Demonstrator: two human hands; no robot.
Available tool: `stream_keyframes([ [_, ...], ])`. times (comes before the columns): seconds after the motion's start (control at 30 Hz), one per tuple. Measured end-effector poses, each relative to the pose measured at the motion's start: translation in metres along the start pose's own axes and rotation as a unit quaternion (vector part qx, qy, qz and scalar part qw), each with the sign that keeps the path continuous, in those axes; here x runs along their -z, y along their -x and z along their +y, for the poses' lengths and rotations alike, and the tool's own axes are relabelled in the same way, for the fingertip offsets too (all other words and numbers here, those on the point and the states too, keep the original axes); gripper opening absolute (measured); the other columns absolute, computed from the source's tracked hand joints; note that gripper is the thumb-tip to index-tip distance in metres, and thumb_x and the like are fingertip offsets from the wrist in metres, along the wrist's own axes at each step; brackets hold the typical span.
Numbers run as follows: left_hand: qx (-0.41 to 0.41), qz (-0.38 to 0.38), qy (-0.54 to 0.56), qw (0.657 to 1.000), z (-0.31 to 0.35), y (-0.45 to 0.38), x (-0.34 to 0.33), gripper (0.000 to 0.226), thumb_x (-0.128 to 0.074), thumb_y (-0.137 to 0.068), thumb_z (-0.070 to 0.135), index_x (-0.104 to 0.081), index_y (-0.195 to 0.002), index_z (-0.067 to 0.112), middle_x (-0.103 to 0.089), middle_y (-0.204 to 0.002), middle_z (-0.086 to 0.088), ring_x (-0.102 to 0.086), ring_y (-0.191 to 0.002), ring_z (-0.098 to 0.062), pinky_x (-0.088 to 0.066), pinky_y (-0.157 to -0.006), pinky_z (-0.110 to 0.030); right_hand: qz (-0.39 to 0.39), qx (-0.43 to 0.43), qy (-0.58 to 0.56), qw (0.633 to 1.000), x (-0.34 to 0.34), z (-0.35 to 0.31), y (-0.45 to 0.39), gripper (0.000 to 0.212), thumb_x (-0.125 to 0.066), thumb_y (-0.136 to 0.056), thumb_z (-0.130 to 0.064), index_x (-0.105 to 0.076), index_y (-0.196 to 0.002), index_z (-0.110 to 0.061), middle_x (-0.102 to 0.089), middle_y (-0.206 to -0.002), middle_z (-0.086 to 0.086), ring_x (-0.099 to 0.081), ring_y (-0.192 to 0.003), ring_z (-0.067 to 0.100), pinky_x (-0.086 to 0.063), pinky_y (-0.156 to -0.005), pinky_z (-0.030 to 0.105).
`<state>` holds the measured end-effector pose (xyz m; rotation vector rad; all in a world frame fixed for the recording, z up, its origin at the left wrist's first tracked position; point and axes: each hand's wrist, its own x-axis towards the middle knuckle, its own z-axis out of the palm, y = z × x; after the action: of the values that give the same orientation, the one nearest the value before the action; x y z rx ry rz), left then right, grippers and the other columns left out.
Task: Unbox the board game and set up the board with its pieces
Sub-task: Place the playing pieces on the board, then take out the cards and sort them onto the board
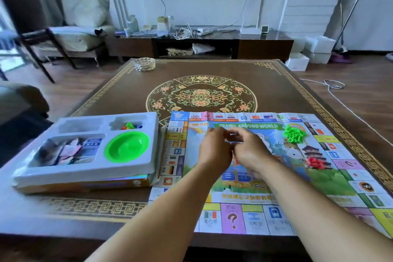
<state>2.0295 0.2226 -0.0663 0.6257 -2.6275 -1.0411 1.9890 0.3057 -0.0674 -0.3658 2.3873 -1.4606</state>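
Note:
The paper game board (232,217) lies unfolded on the right half of the table. On its right side sit a heap of green pieces (294,134) and a smaller heap of red pieces (315,163). My left hand (213,151) and my right hand (249,152) meet above the board's middle, fingers curled. Together they pinch a small pale packet (232,138), which is too blurred to identify. Left of the board, the white plastic tray (89,169) rests on the game box (85,185). The tray holds a green bowl (127,147), coloured tokens (130,126) and stacked cards (68,153).
The low table (202,78) has a dark patterned top. A glass dish (144,64) stands near its far edge. Beyond are a TV cabinet (200,44) and a chair (38,36) on the left. A white cord (336,89) lies on the floor at right.

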Motion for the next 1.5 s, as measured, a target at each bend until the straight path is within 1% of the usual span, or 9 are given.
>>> stream_keyframes([
  [0.23, 0.014, 0.132, 0.025, 0.991, -0.048, 0.017, 0.088, 0.030, -0.052, -0.084, 0.003, -0.062, -0.112, 0.010, -0.058, -0.116, -0.009, -0.055, -0.106, -0.027, -0.038, -0.079, -0.029, -0.083, 0.087, -0.041, 0.992, -0.072, -0.061, 0.023, 0.057, -0.034, -0.083, 0.016, -0.050, -0.129, -0.012, -0.063, -0.119, 0.004, -0.059, -0.088, 0.017, -0.042, -0.062, 0.022],
  [0.33, 0.029, 0.136, -0.045, 0.989, -0.079, 0.021, 0.117, 0.041, -0.054, -0.086, 0.012, -0.056, -0.128, 0.014, -0.052, -0.127, -0.010, -0.046, -0.120, -0.029, -0.036, -0.097, -0.033, -0.110, 0.098, -0.047, 0.988, -0.103, -0.076, 0.031, 0.047, -0.038, -0.088, 0.014, -0.050, -0.128, -0.007, -0.060, -0.120, 0.005, -0.057, -0.104, 0.013, -0.047, -0.092, 0.027],
  [0.4, 0.058, 0.127, -0.105, 0.985, -0.097, 0.023, 0.134, 0.046, -0.052, -0.090, 0.021, -0.047, -0.136, 0.015, -0.047, -0.136, -0.009, -0.037, -0.128, -0.029, -0.029, -0.104, -0.034, -0.127, 0.105, -0.023, 0.986, -0.120, -0.083, 0.035, 0.044, -0.040, -0.091, 0.010, -0.051, -0.130, -0.008, -0.059, -0.122, 0.005, -0.053, -0.117, 0.014, -0.042, -0.099, 0.028],
  [0.57, 0.123, 0.130, -0.140, 0.974, -0.129, 0.016, 0.163, 0.049, -0.048, -0.093, 0.028, -0.038, -0.139, 0.015, -0.040, -0.144, -0.005, -0.032, -0.130, -0.028, -0.029, -0.105, -0.037, -0.152, 0.122, 0.048, 0.980, -0.147, -0.095, 0.038, 0.045, -0.037, -0.094, 0.006, -0.049, -0.134, -0.011, -0.055, -0.131, 0.003, -0.047, -0.125, 0.015, -0.035, -0.092, 0.020],
  [0.77, 0.112, 0.125, -0.116, 0.979, -0.149, 0.013, 0.183, 0.054, -0.044, -0.095, 0.035, -0.027, -0.146, 0.031, -0.040, -0.144, -0.003, -0.034, -0.130, -0.028, -0.028, -0.106, -0.039, -0.112, 0.161, 0.117, 0.974, -0.170, -0.107, 0.035, 0.041, -0.042, -0.094, -0.003, -0.054, -0.130, -0.020, -0.059, -0.129, -0.001, -0.054, -0.116, 0.017, -0.043, -0.095, 0.027],
  [1.07, 0.264, 0.149, -0.191, 0.933, -0.188, 0.027, 0.223, 0.048, -0.048, -0.090, 0.028, -0.035, -0.134, 0.012, -0.032, -0.141, -0.014, -0.025, -0.132, -0.034, -0.020, -0.109, -0.041, -0.102, 0.189, 0.163, 0.963, -0.200, -0.123, 0.046, 0.035, -0.045, -0.093, -0.008, -0.058, -0.124, -0.019, -0.061, -0.126, -0.001, -0.055, -0.114, 0.018, -0.038, -0.090, 0.020],
  [1.2, 0.310, 0.125, -0.170, 0.927, -0.202, 0.031, 0.230, 0.071, -0.053, -0.090, 0.039, -0.020, -0.145, 0.009, -0.012, -0.154, -0.021, -0.008, -0.143, -0.037, -0.008, -0.116, -0.045, -0.117, 0.184, 0.171, 0.961, -0.207, -0.128, 0.048, 0.033, -0.045, -0.094, -0.009, -0.059, -0.123, -0.017, -0.060, -0.127, 0.000, -0.055, -0.114, 0.018, -0.036, -0.087, 0.018],
  [1.4, 0.252, 0.120, -0.177, 0.944, -0.207, 0.036, 0.228, 0.058, -0.049, -0.092, 0.032, -0.027, -0.142, 0.014, -0.034, -0.145, -0.012, -0.026, -0.137, -0.031, -0.019, -0.112, -0.042, -0.130, 0.174, 0.192, 0.957, -0.220, -0.127, 0.050, 0.028, -0.047, -0.094, -0.011, -0.061, -0.118, -0.018, -0.063, -0.121, 0.000, -0.057, -0.110, 0.018, -0.041, -0.092, 0.024],
  [1.5, 0.226, 0.133, -0.099, 0.960, -0.203, 0.037, 0.229, 0.054, -0.050, -0.092, 0.020, -0.029, -0.141, 0.016, -0.038, -0.141, -0.009, -0.037, -0.131, -0.028, -0.030, -0.106, -0.039, -0.133, 0.169, 0.195, 0.957, -0.226, -0.127, 0.050, 0.030, -0.045, -0.095, -0.010, -0.061, -0.119, -0.020, -0.063, -0.122, -0.001, -0.056, -0.112, 0.018, -0.042, -0.095, 0.026],
])
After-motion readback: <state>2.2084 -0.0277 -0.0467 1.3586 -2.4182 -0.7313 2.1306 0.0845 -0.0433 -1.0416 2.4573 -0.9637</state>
